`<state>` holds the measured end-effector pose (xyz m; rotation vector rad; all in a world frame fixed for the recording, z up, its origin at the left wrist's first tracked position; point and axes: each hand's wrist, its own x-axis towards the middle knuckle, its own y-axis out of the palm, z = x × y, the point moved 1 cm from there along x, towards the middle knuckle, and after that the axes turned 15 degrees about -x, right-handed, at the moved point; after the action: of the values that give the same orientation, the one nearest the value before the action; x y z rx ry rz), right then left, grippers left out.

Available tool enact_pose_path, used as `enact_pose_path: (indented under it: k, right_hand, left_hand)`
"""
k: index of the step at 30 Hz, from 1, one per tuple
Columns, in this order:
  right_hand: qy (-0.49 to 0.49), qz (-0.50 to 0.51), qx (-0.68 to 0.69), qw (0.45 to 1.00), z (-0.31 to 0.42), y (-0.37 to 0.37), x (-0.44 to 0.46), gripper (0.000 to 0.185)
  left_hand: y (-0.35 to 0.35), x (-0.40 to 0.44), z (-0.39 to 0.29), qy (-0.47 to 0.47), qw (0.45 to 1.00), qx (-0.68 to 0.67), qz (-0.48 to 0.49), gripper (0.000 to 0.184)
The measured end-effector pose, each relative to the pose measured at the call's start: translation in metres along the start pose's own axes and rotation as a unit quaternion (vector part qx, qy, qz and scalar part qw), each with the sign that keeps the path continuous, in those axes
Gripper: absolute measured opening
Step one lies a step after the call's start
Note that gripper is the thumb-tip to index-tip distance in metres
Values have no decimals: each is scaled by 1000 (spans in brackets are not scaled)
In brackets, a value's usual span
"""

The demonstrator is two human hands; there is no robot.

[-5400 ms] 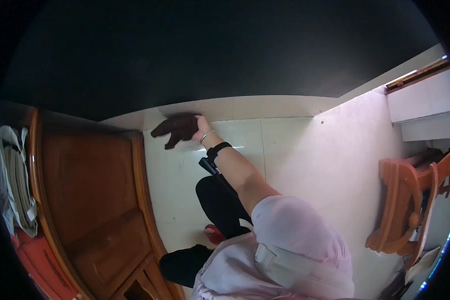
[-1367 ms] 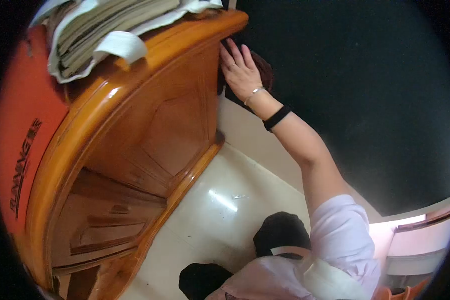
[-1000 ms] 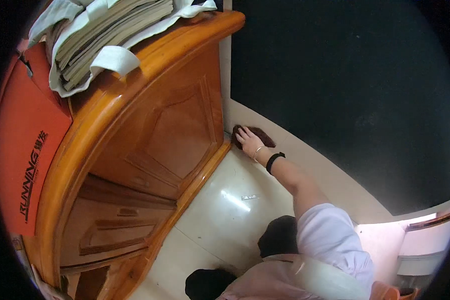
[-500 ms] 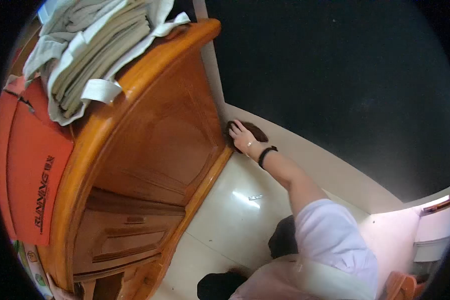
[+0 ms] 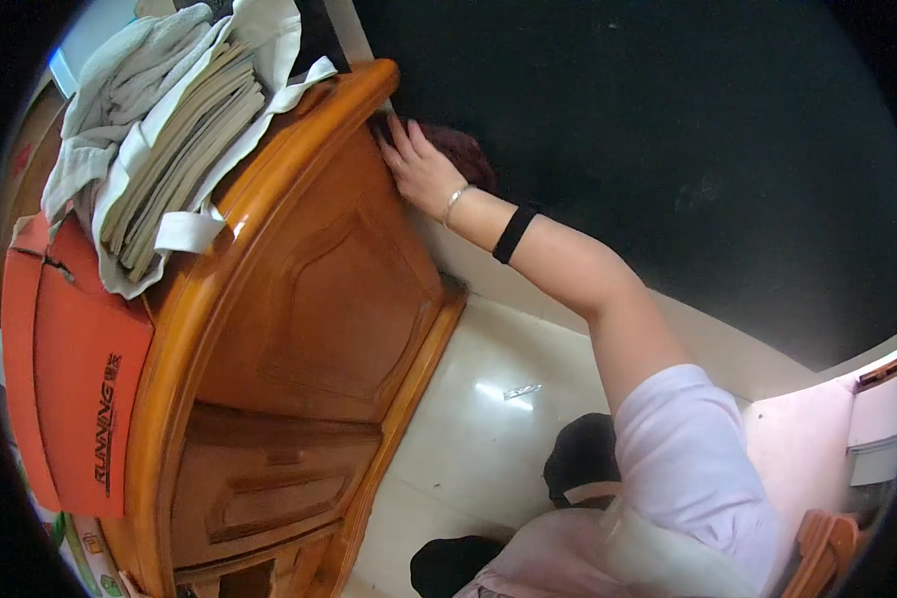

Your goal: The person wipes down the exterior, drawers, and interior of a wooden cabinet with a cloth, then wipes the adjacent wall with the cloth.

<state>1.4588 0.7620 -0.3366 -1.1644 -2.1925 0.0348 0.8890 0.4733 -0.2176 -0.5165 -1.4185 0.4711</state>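
My right hand (image 5: pixel 421 171) reaches up to the far end of the wooden cabinet (image 5: pixel 319 289), just under its rounded top edge. A dark brown cloth (image 5: pixel 460 154) is bunched under and behind the palm, partly hidden by the hand. My fingers press it into the corner where the cabinet meets the dark panel (image 5: pixel 648 149). At the lower left, a sliver of my left hand (image 5: pixel 130 584) shows by the cabinet's near edge; its fingers are mostly hidden and cut off by the view.
On the cabinet top lie an orange box (image 5: pixel 80 369) and a white cloth bag (image 5: pixel 174 159) filled with papers or books. Below are pale floor tiles (image 5: pixel 448 429) with a small clear wrapper (image 5: pixel 521 392). My dark shoes (image 5: pixel 580 458) stand near an orange-brown stool (image 5: pixel 822 548).
My right hand has moved up with the brown cloth, from the low corner near the floor to just beneath the cabinet top. The view has shifted slightly.
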Motion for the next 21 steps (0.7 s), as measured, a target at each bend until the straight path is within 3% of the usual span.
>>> enact_pose_path:
  k: [2,4,6,7,10,13,14,16,17,19,20,21]
  right_hand:
    - [-110,68,21,991,39,20,-29,38]
    - [-234,112,20,966,84,42,-74,39]
    - [-326,175,26,929,93,29,-121,41]
    - [-319,183,25,929,111,35,-150,40]
    - [-372,228,43,899,132,38,-231,35]
    - [-406,195,18,893,150,62,-304,32]
    - [-418,249,52,872,155,67,-309,31]
    - [-363,273,110,884,141,53,-289,31]
    - [-295,241,131,916,112,22,-242,32]
    - [-137,87,79,984,99,12,-179,39]
    - [-120,58,24,991,103,28,-157,42]
    - [-169,79,1,982,99,35,-141,41]
  left_hand:
    - [2,2,6,115,984,123,-66,57]
    - [9,6,5,113,983,119,-78,53]
    - [5,29,-43,239,954,25,-182,51]
    - [3,-6,25,12,996,-81,32,44]
    - [-6,-5,12,-14,998,-36,46,46]
    - [-7,-7,11,-7,998,-35,50,48]
    - [-6,-8,13,14,999,-21,39,49]
    - [-3,-9,13,32,999,-20,38,51]
    - [-7,-10,14,28,999,-31,28,51]
    - [-6,-11,27,62,995,-71,21,48]
    - [-5,-7,22,60,995,-71,26,48]
    - [-7,-3,8,123,992,15,-19,48]
